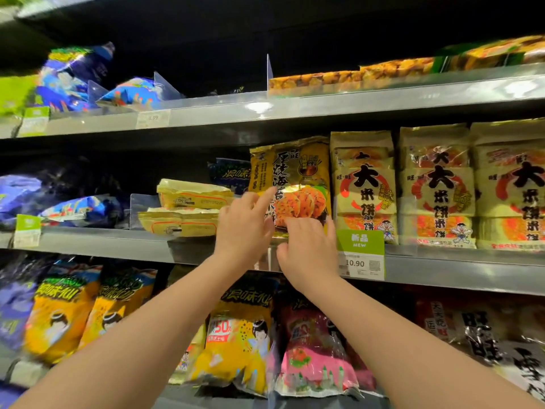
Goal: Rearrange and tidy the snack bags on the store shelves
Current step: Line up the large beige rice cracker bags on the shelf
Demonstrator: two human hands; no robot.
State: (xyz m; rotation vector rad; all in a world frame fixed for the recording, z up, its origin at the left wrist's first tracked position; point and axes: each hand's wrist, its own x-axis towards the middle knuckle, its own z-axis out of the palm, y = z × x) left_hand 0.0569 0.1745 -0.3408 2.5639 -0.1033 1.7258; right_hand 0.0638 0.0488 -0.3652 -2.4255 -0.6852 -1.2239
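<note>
A gold seaweed rice-cracker bag (298,172) stands upright on the middle shelf (118,246). My left hand (243,228) is at its lower left with the index finger stretched up onto the bag's front. My right hand (308,249) rests against the bag's bottom edge, fingers spread on it. Neither hand is closed around the bag. Left of it, two pale yellow bags (188,208) lie flat, one stacked on the other. To the right, gold rice-cracker bags (365,184) stand in a row.
A clear divider (141,202) stands left of the flat bags. Blue bags (82,209) lie further left. A green NEW tag with price 10.90 (360,252) hangs on the shelf edge. Yellow (239,335) and pink bags (315,349) fill the lower shelf; the upper shelf (324,104) carries more packs.
</note>
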